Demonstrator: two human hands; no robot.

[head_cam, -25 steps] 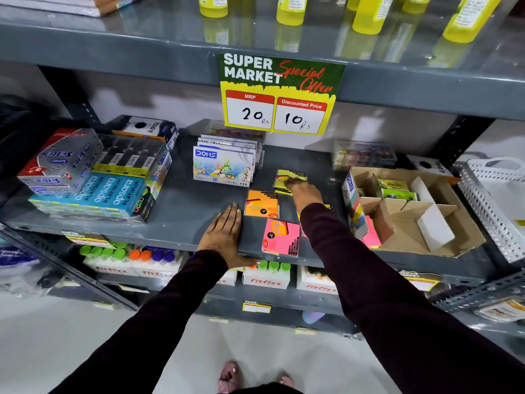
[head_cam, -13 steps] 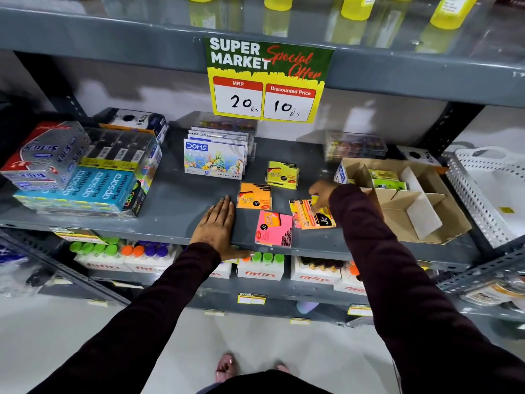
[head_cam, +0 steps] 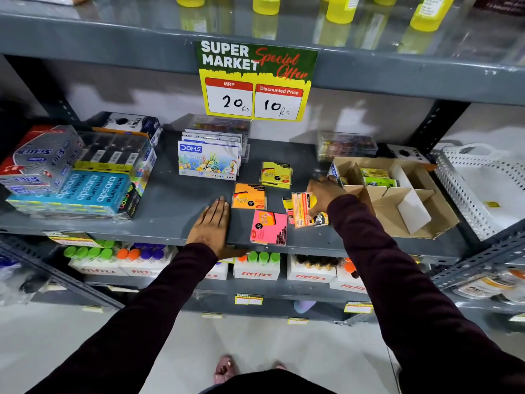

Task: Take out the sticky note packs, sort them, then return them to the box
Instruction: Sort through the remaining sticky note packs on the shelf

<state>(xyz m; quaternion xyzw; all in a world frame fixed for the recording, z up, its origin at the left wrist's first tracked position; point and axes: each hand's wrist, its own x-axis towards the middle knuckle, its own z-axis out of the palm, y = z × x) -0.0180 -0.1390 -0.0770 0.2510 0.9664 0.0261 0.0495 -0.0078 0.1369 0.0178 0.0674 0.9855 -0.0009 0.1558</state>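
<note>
On the grey shelf (head_cam: 176, 200) lie a yellow sticky note pack (head_cam: 276, 174), an orange pack (head_cam: 249, 196) and a pink pack (head_cam: 268, 227) near the front edge. My right hand (head_cam: 324, 194) grips an upright bundle of mixed sticky note packs (head_cam: 302, 213) just left of the cardboard box (head_cam: 403, 220). The box has dividers and holds green and yellow packs (head_cam: 376, 177) in its far compartment. My left hand (head_cam: 211, 224) lies flat on the shelf edge with its fingers spread, left of the pink pack.
DOMS pastel boxes (head_cam: 208, 159) stand behind the packs. Apsara pencil boxes (head_cam: 91, 191) and stacked pen packs fill the left. A white perforated basket (head_cam: 488, 189) sits right of the box. A price sign (head_cam: 255, 81) hangs above. Fitfizz bottles line the lower shelf.
My right hand left the yellow pack at the back, moved right toward the box, and now grips the mixed bundle beside it. My left hand has stayed flat on the shelf.
</note>
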